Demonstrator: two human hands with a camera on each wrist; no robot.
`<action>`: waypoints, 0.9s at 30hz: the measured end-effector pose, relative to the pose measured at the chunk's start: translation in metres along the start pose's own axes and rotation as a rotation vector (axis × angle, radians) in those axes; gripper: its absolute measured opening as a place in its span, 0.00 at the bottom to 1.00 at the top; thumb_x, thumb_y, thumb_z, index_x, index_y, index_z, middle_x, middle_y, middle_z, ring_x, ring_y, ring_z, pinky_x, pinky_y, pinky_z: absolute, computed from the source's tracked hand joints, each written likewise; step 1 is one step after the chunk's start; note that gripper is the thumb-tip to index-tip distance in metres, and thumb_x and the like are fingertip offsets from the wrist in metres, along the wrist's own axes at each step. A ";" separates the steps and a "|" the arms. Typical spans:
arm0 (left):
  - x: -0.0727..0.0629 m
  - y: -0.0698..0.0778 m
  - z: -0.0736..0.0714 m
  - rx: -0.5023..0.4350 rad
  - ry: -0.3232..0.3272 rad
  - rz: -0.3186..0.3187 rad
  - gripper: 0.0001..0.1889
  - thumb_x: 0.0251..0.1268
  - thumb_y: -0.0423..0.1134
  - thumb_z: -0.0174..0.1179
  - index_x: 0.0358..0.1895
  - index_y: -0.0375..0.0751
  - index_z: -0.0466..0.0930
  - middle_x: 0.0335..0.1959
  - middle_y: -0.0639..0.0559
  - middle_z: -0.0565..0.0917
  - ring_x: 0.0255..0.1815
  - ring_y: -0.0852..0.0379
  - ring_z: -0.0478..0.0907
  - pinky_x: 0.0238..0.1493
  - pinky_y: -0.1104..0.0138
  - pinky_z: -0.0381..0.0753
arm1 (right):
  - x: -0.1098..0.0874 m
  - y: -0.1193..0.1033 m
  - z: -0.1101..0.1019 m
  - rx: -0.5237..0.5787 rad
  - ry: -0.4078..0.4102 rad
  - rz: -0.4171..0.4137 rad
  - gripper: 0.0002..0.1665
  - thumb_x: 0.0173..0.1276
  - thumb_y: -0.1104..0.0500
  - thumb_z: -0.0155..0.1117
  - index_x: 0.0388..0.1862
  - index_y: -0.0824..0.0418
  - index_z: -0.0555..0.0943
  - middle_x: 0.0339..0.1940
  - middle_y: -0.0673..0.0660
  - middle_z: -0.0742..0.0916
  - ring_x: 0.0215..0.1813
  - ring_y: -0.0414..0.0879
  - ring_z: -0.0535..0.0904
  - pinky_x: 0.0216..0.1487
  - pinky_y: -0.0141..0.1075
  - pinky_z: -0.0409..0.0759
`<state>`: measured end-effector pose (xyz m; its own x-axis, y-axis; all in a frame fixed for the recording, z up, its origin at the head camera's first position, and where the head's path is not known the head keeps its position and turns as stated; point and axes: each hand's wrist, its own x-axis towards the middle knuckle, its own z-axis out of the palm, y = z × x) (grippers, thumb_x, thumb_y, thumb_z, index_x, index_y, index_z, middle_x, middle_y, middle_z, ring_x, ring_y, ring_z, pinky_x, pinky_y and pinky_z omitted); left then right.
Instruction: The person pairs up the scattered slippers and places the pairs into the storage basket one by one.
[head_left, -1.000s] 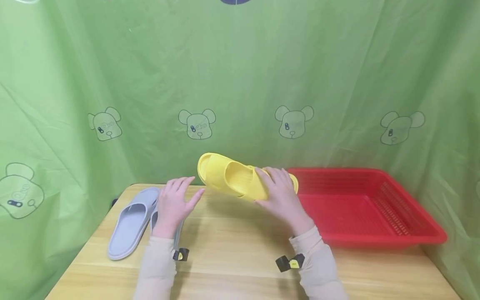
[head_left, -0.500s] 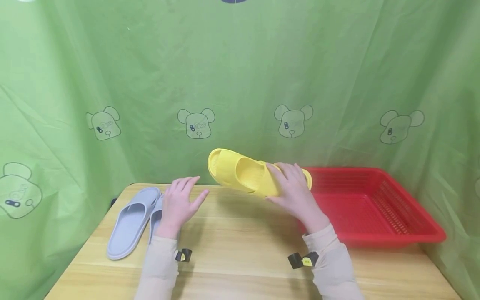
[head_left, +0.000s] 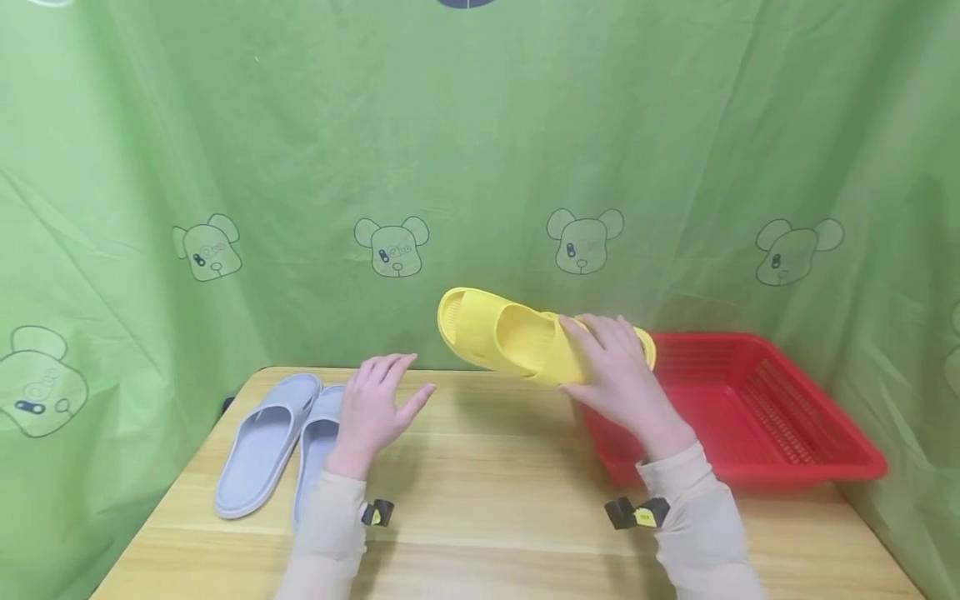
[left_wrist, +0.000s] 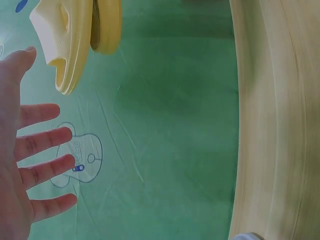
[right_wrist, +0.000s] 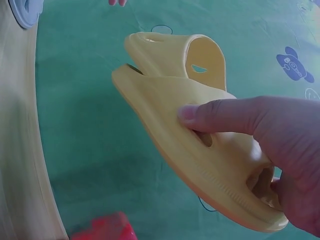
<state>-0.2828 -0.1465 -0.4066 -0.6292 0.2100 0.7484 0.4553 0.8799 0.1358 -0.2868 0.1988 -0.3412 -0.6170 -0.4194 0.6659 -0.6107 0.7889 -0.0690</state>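
In the head view my right hand (head_left: 622, 379) holds a pair of yellow slippers (head_left: 478, 329) in the air above the table. The right wrist view shows the two slippers (right_wrist: 165, 107) pressed together, with the thumb (right_wrist: 220, 116) on the side of the nearer one; the other fingers are mostly hidden behind. My left hand (head_left: 375, 408) hovers to the left with its fingers spread, touching nothing. From the left wrist, both yellow slippers (left_wrist: 70, 45) appear beyond the thumb. Beneath the left hand lie two grey-blue slippers, one (head_left: 255, 458) fully visible, the other (head_left: 317, 442) partly covered.
A red plastic basket (head_left: 817, 417) with perforated sides stands on the right of the wooden table (head_left: 480, 517). Green curtain (head_left: 480, 150) printed with bear heads hangs behind and at both sides.
My right hand has carried the yellow slippers to the right and slightly up, toward the red basket. The left hand has drifted a little right, uncovering more of the second grey-blue slipper.
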 end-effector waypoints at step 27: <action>-0.002 0.042 0.015 -0.025 -0.078 0.121 0.37 0.62 0.65 0.54 0.69 0.48 0.68 0.66 0.42 0.75 0.67 0.41 0.71 0.67 0.45 0.70 | -0.016 0.045 -0.054 -0.028 -0.040 0.025 0.55 0.36 0.57 0.84 0.67 0.62 0.71 0.56 0.65 0.78 0.59 0.62 0.70 0.68 0.66 0.57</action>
<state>-0.2718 -0.1036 -0.4116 -0.6153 0.3474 0.7077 0.5457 0.8355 0.0643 -0.2773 0.2655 -0.3147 -0.6516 -0.4169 0.6338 -0.5811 0.8113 -0.0637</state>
